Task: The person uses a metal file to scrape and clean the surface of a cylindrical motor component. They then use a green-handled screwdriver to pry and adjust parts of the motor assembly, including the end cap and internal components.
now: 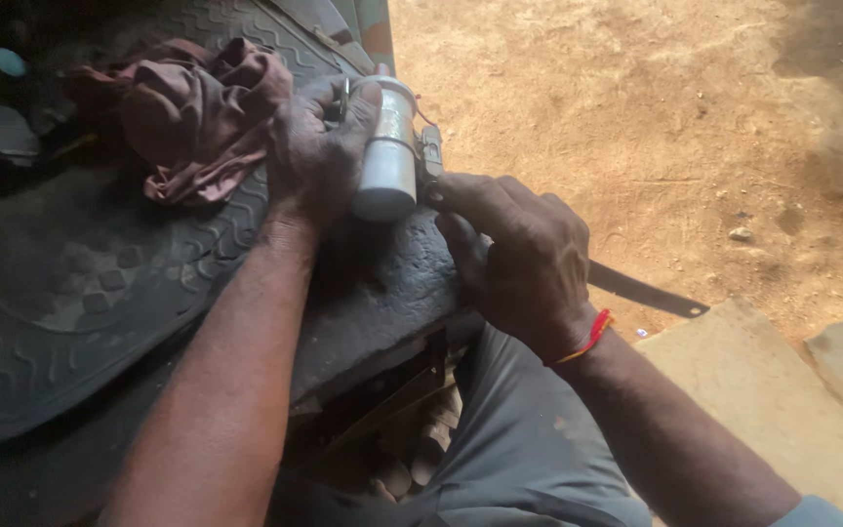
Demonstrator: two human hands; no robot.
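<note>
1. Left hand (319,146) clamps white pipe (389,146) on the mat's (100,283) right edge.
2. Right hand (519,259) grips hacksaw blade (646,291) set against the pipe.
3. Judging by this: pipe looks whole, cut depth hidden; cutting remains.
4. Rag (197,107) behind, untouched.

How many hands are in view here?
2. The left hand grips a white cylinder on the dark rubber mat; the right hand holds a hacksaw blade against it.

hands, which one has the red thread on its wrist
The right hand, pressing at the side of the white cylinder; the left hand, wrapped around that cylinder, has a bare wrist.
</note>
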